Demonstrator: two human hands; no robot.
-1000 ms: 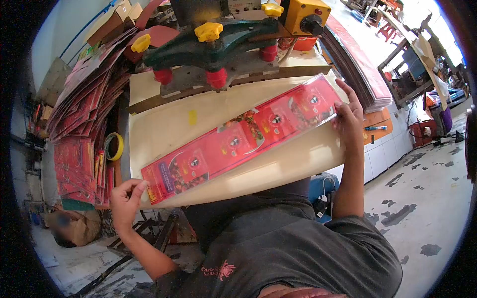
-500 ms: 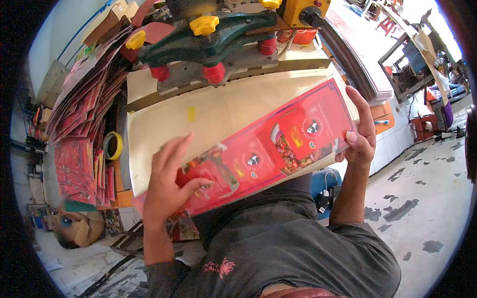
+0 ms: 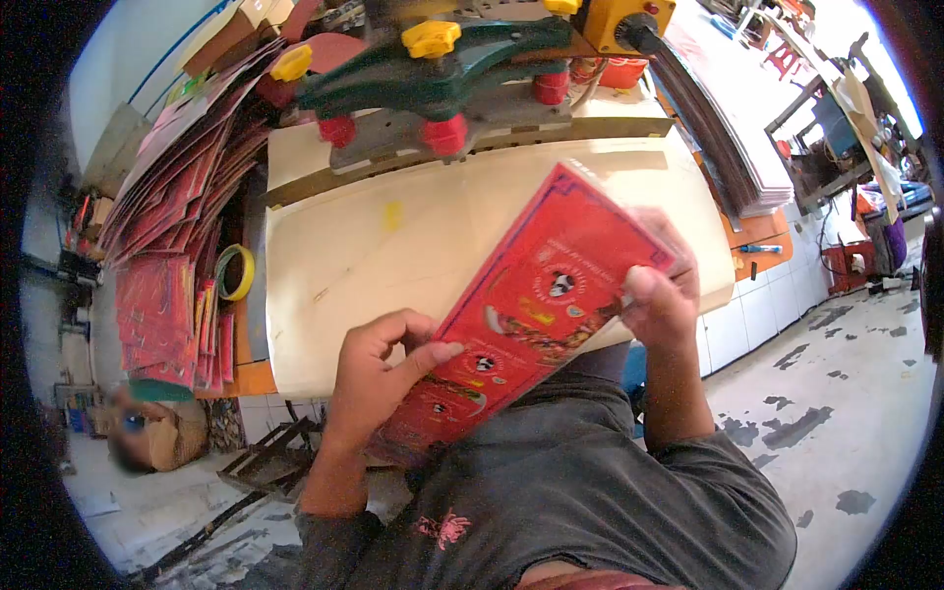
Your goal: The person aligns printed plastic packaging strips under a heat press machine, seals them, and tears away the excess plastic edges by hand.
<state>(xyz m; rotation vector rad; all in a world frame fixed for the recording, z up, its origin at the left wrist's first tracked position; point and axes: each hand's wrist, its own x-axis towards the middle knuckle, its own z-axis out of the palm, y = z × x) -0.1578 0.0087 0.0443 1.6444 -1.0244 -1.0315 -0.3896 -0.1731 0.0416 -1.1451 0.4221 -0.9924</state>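
A long red printed sheet point(image 3: 531, 305) with panda logos and food pictures is held at a slant in front of my chest. My left hand point(image 3: 388, 369) is closed on its left edge, thumb on the printed face and fingers bent behind. At the opposite edge my right hand point(image 3: 664, 285) pinches the sheet, thumb on top, its fingers blurred. Whether it is one sheet or a thin stack I cannot tell. Beneath it lies a cream board point(image 3: 344, 275) on the work surface of a green press point(image 3: 433, 84) with yellow knobs and red feet.
Left of the board are piles of red printed sheets point(image 3: 157, 305) and a yellow tape roll point(image 3: 236, 272). A tall stack of sheets point(image 3: 737, 147) stands to the right, near a blue marker point(image 3: 760, 249). A yellow control box point(image 3: 624, 25) sits at the back.
The red sheet has turned steeper, its far end swinging up and leftward. My left hand has closed on its edge with the thumb on top. My right hand has moved left and down.
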